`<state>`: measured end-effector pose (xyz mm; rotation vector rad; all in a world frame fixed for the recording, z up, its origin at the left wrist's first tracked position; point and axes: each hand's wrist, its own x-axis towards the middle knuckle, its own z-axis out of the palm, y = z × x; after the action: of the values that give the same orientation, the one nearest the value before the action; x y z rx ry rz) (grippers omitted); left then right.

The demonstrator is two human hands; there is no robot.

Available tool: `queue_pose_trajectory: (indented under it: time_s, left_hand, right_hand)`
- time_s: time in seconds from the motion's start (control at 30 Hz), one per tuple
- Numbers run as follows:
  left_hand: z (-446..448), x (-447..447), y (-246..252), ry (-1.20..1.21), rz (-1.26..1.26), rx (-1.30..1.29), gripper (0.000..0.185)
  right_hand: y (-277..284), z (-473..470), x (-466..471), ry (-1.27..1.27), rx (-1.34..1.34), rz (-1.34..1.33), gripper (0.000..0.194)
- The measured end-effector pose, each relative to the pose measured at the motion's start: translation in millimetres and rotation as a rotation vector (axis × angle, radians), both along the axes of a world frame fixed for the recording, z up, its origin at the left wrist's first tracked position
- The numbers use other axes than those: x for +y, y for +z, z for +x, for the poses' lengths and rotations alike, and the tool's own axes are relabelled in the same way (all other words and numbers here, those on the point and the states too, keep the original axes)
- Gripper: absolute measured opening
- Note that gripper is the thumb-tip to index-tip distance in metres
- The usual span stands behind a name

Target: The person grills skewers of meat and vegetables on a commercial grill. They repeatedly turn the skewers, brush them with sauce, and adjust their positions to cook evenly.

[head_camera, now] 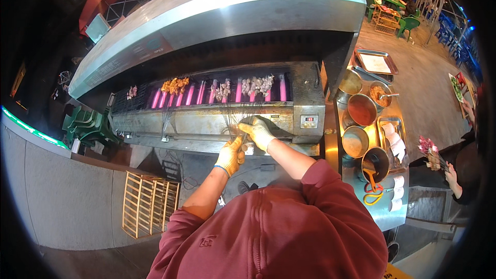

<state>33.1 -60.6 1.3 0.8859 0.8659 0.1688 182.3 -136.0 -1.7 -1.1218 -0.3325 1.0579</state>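
Observation:
My left hand, in a pale work glove, grips the near ends of a bundle of thin skewers. Just beyond it, my gloved right hand is closed on skewers at the front edge of the electric grill. These skewers run back over the glowing pink heating tubes. Greyish meat chunks sit on their far ends, with a smaller cluster of meat to the left. Orange-coated meat lies farther left on the grill, and one small meat portion is near its left end.
A metal hood overhangs the grill. On the right, a steel side table bears several pots, a tray with paper slips, and scissors. Another person's hand holds skewers there. A wooden rack stands at lower left.

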Motion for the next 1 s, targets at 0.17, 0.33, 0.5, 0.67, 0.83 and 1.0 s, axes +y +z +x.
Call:
queue_pose_trajectory:
  time_s: [0.17,0.33,0.5,0.67,0.83,1.0]
  left_hand:
    - [14,-2,-11,0.096,0.002,0.046,0.032]
    - [-15,13,-12,-0.08,-0.007,-0.013,0.035]
    - [-1,5,-1,-0.022,0.006,-0.016,0.028]
    - [2,4,-5,-0.114,0.017,-0.043,0.026]
    - [-10,19,-19,-0.171,0.003,-0.067,0.026]
    - [4,18,-8,-0.227,0.057,-0.077,0.03]
  right_hand:
    - [-8,9,-10,-0.018,0.017,0.041,0.019]
    - [-3,0,-1,0.097,-0.416,-0.173,0.048]
    - [-38,0,12,-0.081,0.019,0.093,0.042]
    - [-35,4,3,-0.137,-0.299,-0.154,0.041]
    - [-9,1,-27,0.055,-0.72,-0.305,0.052]
    - [107,-13,-194,-0.08,-1.035,-0.107,0.049]
